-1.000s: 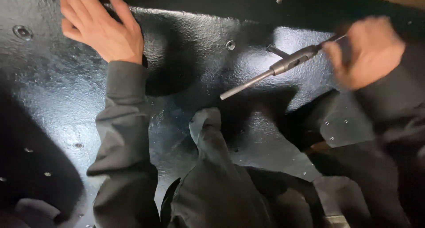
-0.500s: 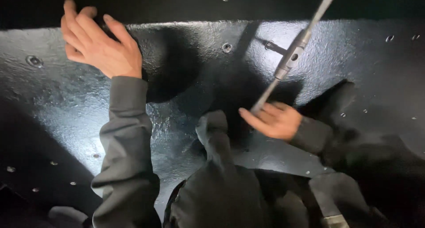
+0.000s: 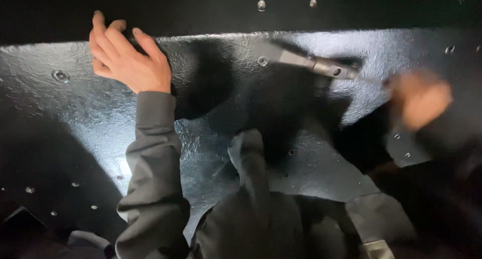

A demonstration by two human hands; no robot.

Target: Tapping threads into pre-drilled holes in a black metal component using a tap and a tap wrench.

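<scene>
The ratchet wrench (image 3: 321, 65), one long grey metal tool, lies slantwise against the dark painted metal panel (image 3: 100, 123), its thicker head toward the upper middle and its thin handle running right toward the right hand (image 3: 419, 100). That hand is smeared by motion, so I cannot tell whether its fingers are clenched on the handle or merely beside it; the handle's end and the hand meet in the blur.

The left hand (image 3: 128, 58) is pressed flat on the panel at the upper left, fingers (image 3: 108, 35) released and spread, reaching up toward the panel's top edge and gripping nothing. Both arms wear grey sleeves (image 3: 153, 163); two sleeves, two hands, one tool.

On the panel I count several small round fasteners: one bolt head (image 3: 60, 76) left of the left hand, one (image 3: 262, 61) just under the wrench head, two (image 3: 261, 5) on the dark strip above, and a scatter of smaller rivets (image 3: 75, 184) at the lower left and the right edge. The surface is glossy, pebbled, black. No packaging or stickers show themselves.
</scene>
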